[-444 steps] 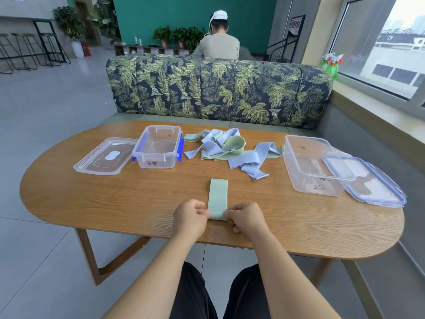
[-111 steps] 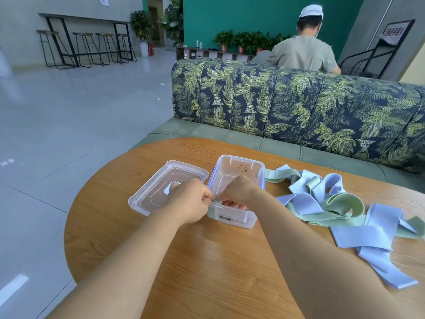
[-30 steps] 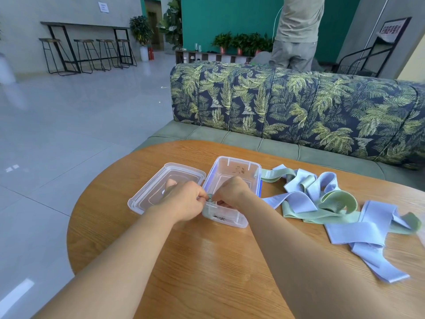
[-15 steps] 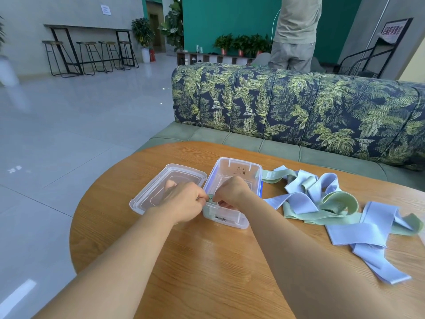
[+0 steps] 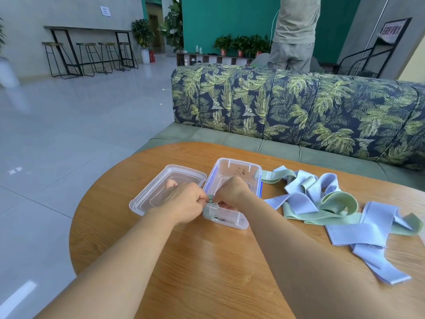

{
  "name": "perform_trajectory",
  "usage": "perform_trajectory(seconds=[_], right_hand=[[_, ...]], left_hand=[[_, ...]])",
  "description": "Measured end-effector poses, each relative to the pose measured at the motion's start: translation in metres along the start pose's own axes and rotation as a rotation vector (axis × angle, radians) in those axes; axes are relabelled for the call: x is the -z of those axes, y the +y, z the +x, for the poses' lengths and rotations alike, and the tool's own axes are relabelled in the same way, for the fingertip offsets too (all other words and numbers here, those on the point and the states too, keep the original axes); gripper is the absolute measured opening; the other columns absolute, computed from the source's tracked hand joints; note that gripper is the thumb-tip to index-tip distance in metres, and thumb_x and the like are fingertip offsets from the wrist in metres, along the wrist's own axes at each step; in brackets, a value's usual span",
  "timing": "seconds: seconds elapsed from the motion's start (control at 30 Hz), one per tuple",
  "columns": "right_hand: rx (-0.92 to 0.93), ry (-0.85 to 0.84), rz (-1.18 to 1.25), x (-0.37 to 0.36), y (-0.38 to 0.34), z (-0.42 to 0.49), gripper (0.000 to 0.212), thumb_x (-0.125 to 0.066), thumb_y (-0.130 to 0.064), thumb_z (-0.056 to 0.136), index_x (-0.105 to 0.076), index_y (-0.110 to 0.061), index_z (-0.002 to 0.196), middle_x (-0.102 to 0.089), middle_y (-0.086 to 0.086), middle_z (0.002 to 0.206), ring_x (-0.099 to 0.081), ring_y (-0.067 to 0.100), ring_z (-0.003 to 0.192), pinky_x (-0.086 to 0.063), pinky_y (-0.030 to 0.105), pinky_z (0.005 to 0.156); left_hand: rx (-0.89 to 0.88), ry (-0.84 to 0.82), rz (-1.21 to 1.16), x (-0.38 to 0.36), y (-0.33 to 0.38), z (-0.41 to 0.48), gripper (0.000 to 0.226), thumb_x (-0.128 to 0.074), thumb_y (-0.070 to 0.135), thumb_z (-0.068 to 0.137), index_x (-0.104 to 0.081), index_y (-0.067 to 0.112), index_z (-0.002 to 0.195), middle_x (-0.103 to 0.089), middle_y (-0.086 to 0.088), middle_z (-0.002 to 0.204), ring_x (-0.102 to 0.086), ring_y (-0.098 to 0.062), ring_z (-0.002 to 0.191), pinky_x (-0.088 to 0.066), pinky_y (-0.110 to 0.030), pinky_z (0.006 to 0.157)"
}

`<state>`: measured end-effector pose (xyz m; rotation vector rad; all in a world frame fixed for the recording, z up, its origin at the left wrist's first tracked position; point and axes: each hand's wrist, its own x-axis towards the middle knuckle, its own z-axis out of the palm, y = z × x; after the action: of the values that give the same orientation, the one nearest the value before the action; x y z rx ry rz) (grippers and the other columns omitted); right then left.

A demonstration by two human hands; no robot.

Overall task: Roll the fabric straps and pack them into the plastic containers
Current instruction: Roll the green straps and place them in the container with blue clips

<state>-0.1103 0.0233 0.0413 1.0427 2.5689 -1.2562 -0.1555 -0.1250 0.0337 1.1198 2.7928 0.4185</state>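
Wooden bench (image 5: 207,261) is carrying the container (image 5: 236,171); left hand (image 5: 184,203) and right hand (image 5: 232,192) are pinching a rolled green strap (image 5: 210,199) at its near end. A tight pinch while seating it should stop unrolling.

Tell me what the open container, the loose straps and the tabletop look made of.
Container: clear glossy plastic; see-through walls. Straps: matte fabric, perhaps elastic; they fold and loop limply. Tabletop: wood or veneer, satin; visible grain.

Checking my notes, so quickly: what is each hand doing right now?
Left hand: closed, pinching the rolled green strap at the near corner of the clear box.
Right hand: closed, pinching the same strap.
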Motion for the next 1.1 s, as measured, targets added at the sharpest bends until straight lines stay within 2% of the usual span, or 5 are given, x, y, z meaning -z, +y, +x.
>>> perform_trajectory(seconds=[0.23,0.43,0.67,0.97,1.1], right_hand=[[0.011,0.007,-0.040,0.002,-0.003,-0.001,0.007,-0.072,-0.011,0.079,-0.066,-0.007,0.080,-0.067,0.008,0.069,-0.067,0.021,0.066,-0.060,0.036,0.079],[0.017,0.000,0.001,0.002,-0.002,-0.005,0.006,-0.069,-0.008,0.079,-0.067,-0.005,0.083,-0.070,0.011,0.078,-0.069,0.022,0.074,-0.060,0.038,0.080],[0.018,0.011,0.059,0.004,-0.002,-0.009,0.012,-0.055,-0.005,0.082,-0.065,-0.003,0.087,-0.071,0.014,0.078,-0.072,0.026,0.078,-0.060,0.040,0.079],[0.045,0.075,0.073,0.020,0.000,-0.017,0.025,-0.045,-0.002,0.078,-0.069,0.002,0.082,-0.073,0.017,0.078,-0.066,0.029,0.064,-0.060,0.044,0.079],[0.069,0.073,0.080,0.034,-0.001,-0.025,0.026,-0.044,-0.005,0.084,-0.069,0.002,0.086,-0.074,0.016,0.078,-0.072,0.031,0.072,-0.060,0.046,0.079]], left_hand=[[-0.008,0.019,0.036,0.006,0.007,-0.001,0.031,-0.042,0.030,0.098,-0.071,0.038,0.105,-0.063,0.019,0.112,-0.046,-0.016,0.110,-0.020,-0.031,0.085],[0.033,-0.025,0.032,0.005,0.003,-0.002,0.031,-0.041,0.032,0.095,-0.071,0.039,0.093,-0.064,0.018,0.107,-0.039,-0.025,0.110,-0.031,-0.032,0.086],[-0.005,-0.005,0.055,0.015,0.014,-0.014,0.030,-0.042,0.033,0.100,-0.068,0.039,0.114,-0.055,0.018,0.130,-0.033,-0.023,0.117,-0.022,-0.029,0.086],[-0.020,0.118,0.062,0.031,0.020,-0.016,0.033,-0.039,0.020,0.097,-0.066,0.034,0.087,-0.047,0.016,0.094,-0.050,-0.016,0.116,-0.008,-0.029,0.072],[-0.036,0.145,0.040,0.046,0.037,-0.016,0.031,-0.041,0.024,0.100,-0.069,0.038,0.107,-0.058,0.018,0.120,-0.045,-0.009,0.121,-0.012,-0.029,0.086]])
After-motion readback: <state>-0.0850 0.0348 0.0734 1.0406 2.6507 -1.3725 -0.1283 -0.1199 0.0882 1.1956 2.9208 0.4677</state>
